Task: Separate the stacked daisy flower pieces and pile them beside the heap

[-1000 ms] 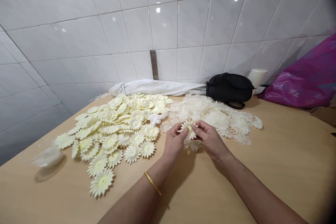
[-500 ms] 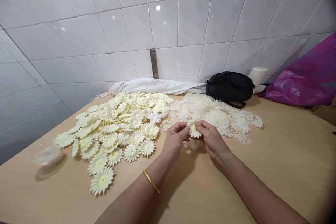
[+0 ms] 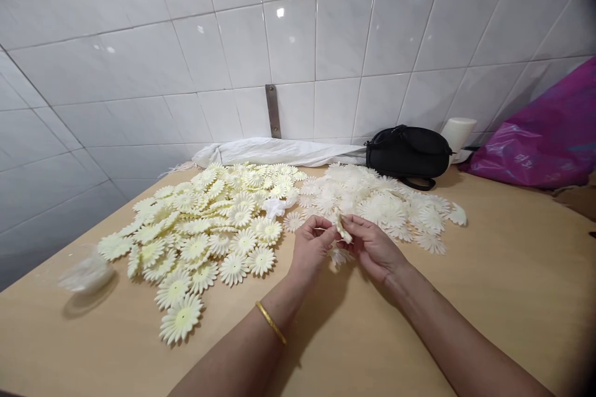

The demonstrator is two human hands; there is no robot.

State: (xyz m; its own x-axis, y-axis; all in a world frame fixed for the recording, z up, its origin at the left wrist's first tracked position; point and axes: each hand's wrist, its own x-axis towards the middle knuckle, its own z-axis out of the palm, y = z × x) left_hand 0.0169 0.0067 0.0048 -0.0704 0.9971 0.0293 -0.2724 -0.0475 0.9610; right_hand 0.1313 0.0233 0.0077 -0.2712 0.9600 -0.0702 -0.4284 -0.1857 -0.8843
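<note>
A pale yellow artificial flower (image 3: 343, 231) is folded between the fingertips of both hands, above the table. My left hand (image 3: 314, 245) is closed in a pinch at its left side. On the other side, my right hand (image 3: 375, 248) grips it between thumb and fingers, also closed. A whitish petal piece (image 3: 339, 258) shows just below the hands; whether it touches them I cannot tell. Behind and to the left lies a heap of pale yellow daisy-shaped flowers (image 3: 195, 248). Thinner white flower layers (image 3: 386, 211) are piled behind my right hand.
A clear container with whitish contents (image 3: 87, 272) stands at the table's left. Along the tiled wall lie a white cloth or bag (image 3: 279, 152) and a black case (image 3: 407, 152). A white cylinder (image 3: 459, 133) and purple bag (image 3: 540, 142) are at the back right.
The flower between my hands has turned from facing me to nearly edge-on and looks more folded. My hands stay in almost the same place. The heaps have not moved.
</note>
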